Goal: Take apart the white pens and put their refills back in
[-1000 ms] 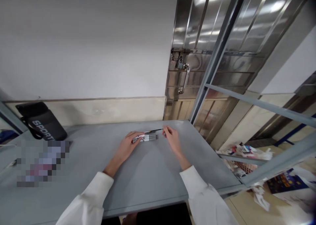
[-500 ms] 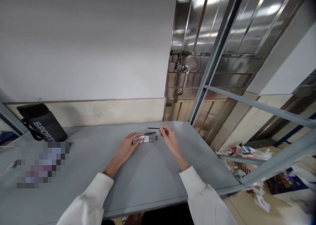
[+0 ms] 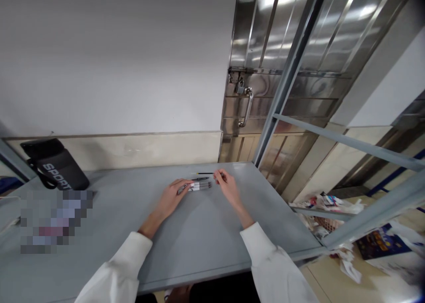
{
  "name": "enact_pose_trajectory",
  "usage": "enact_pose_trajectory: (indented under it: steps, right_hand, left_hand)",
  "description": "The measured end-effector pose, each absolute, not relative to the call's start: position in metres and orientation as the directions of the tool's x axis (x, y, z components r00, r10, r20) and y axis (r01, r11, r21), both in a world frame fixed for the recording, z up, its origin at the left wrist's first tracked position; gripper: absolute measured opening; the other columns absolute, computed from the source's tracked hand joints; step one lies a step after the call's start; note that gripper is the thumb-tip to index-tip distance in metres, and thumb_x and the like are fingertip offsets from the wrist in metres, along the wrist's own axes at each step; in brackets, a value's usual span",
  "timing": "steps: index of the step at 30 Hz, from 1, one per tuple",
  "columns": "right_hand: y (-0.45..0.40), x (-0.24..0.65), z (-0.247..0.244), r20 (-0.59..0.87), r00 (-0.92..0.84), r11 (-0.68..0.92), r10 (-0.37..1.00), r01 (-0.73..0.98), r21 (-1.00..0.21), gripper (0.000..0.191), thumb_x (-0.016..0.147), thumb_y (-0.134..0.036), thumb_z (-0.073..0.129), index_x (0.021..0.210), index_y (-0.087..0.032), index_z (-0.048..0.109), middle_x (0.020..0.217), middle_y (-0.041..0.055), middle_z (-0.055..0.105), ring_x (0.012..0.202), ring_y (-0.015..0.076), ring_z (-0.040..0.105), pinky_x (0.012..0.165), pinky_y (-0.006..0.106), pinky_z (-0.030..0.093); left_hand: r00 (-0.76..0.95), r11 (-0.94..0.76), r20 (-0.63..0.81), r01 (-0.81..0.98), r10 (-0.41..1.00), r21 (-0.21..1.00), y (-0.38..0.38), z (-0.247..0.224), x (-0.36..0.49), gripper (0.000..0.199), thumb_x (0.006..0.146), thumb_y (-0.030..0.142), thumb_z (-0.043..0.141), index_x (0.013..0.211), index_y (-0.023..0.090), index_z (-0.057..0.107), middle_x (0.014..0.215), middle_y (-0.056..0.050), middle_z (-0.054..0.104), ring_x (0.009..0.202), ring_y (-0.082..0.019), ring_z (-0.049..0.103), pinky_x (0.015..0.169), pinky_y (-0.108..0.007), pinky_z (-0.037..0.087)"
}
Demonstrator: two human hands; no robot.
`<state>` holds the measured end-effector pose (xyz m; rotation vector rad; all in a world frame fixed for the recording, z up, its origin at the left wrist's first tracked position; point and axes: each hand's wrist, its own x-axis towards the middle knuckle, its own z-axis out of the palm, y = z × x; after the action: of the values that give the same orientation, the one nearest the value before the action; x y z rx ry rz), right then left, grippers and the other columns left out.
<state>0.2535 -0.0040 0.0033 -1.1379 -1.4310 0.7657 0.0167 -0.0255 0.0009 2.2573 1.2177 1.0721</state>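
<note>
My right hand [image 3: 227, 188] pinches one end of a thin black pen refill [image 3: 205, 173], which points left just above the table. Its far end looks pale, with a small yellowish part. Nearer to me, several white-and-grey pens [image 3: 203, 185] lie side by side on the grey table [image 3: 195, 236]. My left hand [image 3: 171, 195] is closed over their left ends, thumb and fingers against them. A dark pen part [image 3: 201, 179] lies between these pens and the refill. The fingers hide the pens' left ends.
At the left a black bottle [image 3: 59, 163] leans by the wall, with a blurred-out item [image 3: 56, 223] in front. A metal bed-frame post [image 3: 275, 112] rises at the table's back right corner. Bags and a dark blue box [image 3: 381, 243] lie on the floor at right.
The view has shifted very slightly. Both hands keep almost the same place, and the refill stays in my right hand.
</note>
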Motion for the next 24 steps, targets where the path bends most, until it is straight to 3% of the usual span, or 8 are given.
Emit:
enact_pose_trajectory:
  steps: [18,24]
  right_hand:
    - [-0.0054,0.2581,0.0049,0.334,0.105,0.29,0.937,0.306,-0.907,0.054,0.091,-0.06,0.04,0.057,-0.021,0.052,0.057,0.0,0.055,0.054,0.0148,0.048,0.056,0.028,0.036]
    - [-0.0057,0.2565,0.0058,0.353,0.069,0.325,0.933,0.256,-0.91,0.048,0.09,-0.06,0.043,0.065,-0.021,0.054,0.063,0.0,0.057,0.06,0.0152,0.05,0.06,0.028,0.038]
  left_hand:
    - [0.347,-0.558,0.438,0.547,0.829,0.624,-0.0261,-0.0007,0.0179,0.031,0.098,0.042,0.044,0.114,0.029,0.067,0.113,-0.002,0.07,0.101,-0.02,0.064,0.091,-0.033,0.049]
    - [0.344,-0.565,0.45,0.55,0.824,0.615,-0.0274,0.0025,0.0164,0.03,0.099,0.041,0.043,0.114,0.029,0.067,0.111,-0.002,0.069,0.102,-0.02,0.064,0.091,-0.033,0.049]
